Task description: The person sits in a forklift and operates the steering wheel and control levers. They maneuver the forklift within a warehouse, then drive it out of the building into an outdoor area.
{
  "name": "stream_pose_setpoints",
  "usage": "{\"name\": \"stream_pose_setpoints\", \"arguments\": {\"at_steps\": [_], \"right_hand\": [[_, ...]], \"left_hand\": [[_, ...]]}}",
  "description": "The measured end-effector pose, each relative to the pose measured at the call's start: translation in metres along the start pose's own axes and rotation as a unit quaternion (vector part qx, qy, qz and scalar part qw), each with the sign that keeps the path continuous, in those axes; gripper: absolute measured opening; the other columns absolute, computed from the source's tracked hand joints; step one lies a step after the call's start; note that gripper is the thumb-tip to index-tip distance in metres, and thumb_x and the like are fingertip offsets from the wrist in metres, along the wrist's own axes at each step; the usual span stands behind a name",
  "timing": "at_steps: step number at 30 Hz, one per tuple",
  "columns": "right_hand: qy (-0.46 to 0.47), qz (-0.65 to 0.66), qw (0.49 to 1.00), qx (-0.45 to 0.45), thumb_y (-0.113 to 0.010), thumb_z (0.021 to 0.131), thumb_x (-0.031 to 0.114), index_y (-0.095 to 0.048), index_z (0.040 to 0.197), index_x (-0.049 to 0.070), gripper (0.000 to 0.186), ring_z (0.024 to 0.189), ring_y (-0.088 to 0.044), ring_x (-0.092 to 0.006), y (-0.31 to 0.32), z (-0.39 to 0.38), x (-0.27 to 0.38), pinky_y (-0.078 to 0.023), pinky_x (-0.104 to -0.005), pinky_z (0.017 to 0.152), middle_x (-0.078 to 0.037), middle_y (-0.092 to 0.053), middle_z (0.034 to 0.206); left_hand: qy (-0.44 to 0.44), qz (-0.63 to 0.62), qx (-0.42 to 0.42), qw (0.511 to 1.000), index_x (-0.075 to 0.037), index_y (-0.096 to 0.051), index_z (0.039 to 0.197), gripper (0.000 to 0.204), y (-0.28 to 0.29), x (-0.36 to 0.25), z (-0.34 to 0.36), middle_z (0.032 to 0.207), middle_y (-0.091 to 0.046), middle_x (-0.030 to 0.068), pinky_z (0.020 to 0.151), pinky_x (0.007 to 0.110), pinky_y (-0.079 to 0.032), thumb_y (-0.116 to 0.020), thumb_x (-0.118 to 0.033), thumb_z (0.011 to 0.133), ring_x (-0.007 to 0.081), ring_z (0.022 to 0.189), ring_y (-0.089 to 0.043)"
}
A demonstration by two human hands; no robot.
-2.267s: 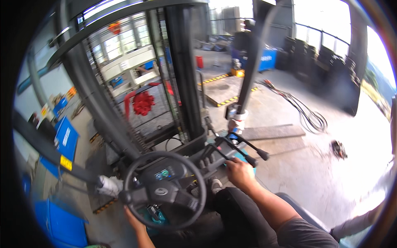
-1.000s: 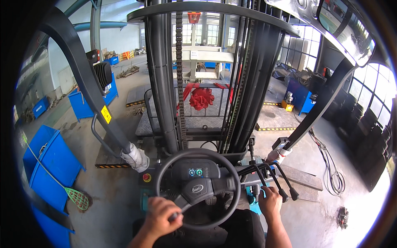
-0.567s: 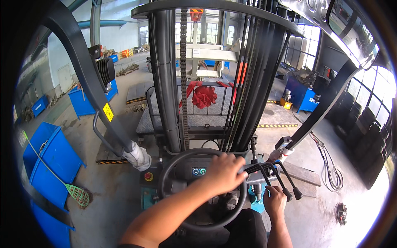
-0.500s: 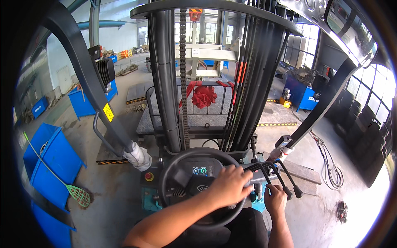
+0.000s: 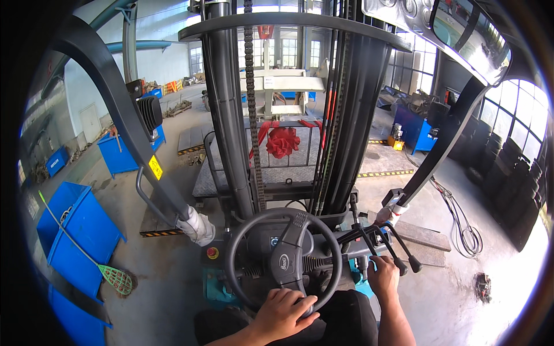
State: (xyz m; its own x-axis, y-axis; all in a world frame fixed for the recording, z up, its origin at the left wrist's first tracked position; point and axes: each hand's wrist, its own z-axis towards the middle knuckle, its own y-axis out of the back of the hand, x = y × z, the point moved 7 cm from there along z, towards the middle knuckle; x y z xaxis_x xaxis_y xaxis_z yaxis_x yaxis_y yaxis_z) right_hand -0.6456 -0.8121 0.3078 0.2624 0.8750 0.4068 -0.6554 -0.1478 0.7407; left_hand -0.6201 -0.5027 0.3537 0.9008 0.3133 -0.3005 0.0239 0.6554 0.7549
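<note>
I sit at the controls of a forklift. My left hand [image 5: 284, 314] curls over the lower rim of the black steering wheel [image 5: 231, 254], fingers bent around it. To the right, my right hand [image 5: 384, 275] grips the end of a black control lever [image 5: 367, 239], whose knob is mostly hidden by the fingers. Two more black levers [image 5: 408, 256] stand just right of that hand, not touched. Behind the wheel, a small display [image 5: 274, 241] shows only in part. A red emergency button [image 5: 212, 252] is left of the wheel.
The black mast [image 5: 222, 104] with its chain [image 5: 251, 115] stands ahead. A red cloth rosette [image 5: 283, 142] hangs on the frame behind it. Blue bins [image 5: 83, 230] and a green net-like scoop [image 5: 117, 279] are at left; a cable coil [image 5: 466, 242] lies on the floor at right.
My left hand has swung from the wheel's upper right down to its bottom, and the wheel has turned clockwise. My right hand stays at the lever. The whole view has shifted slightly.
</note>
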Motion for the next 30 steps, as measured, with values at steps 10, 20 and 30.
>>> {"name": "stream_pose_setpoints", "arguments": {"at_steps": [10, 20, 30], "right_hand": [[-0.006, -0.004, 1.000, 0.006, -0.074, 0.086, 0.014, -0.082, 0.101, 0.007, 0.018, 0.084, -0.075, -0.0361, 0.004, -0.001, 0.003, -0.061, -0.0435, 0.077, -0.016, -0.077, 0.099], [0.027, -0.009, 0.999, -0.043, -0.072, 0.089, 0.020, -0.079, 0.093, 0.012, 0.011, 0.073, -0.072, -0.0356, -0.002, -0.003, -0.002, -0.060, -0.0474, 0.066, -0.014, -0.073, 0.083], [0.004, -0.018, 1.000, -0.013, -0.074, 0.086, 0.010, -0.081, 0.101, 0.005, 0.018, 0.085, -0.075, -0.0365, -0.004, 0.000, -0.002, -0.059, -0.0443, 0.077, -0.016, -0.077, 0.097]], "left_hand": [[0.013, -0.038, -0.064, 0.997, -0.009, -0.065, 0.125, 0.047, -0.011, -0.012, 0.005, 0.107, -0.061, 0.0141, 0.089, 0.051, -0.051, -0.084, -0.033, 0.089, 0.0363, 0.098, -0.060], [0.024, -0.003, -0.062, 0.998, -0.009, -0.066, 0.127, 0.049, -0.010, -0.010, -0.003, 0.112, -0.065, 0.0134, 0.091, 0.050, -0.052, -0.082, -0.036, 0.090, 0.0349, 0.102, -0.064], [0.014, 0.040, -0.110, 0.993, -0.011, -0.067, 0.124, 0.043, -0.007, -0.008, 0.002, 0.100, -0.063, 0.0036, 0.082, 0.037, -0.052, -0.078, -0.042, 0.095, 0.0220, 0.091, -0.065]]}}
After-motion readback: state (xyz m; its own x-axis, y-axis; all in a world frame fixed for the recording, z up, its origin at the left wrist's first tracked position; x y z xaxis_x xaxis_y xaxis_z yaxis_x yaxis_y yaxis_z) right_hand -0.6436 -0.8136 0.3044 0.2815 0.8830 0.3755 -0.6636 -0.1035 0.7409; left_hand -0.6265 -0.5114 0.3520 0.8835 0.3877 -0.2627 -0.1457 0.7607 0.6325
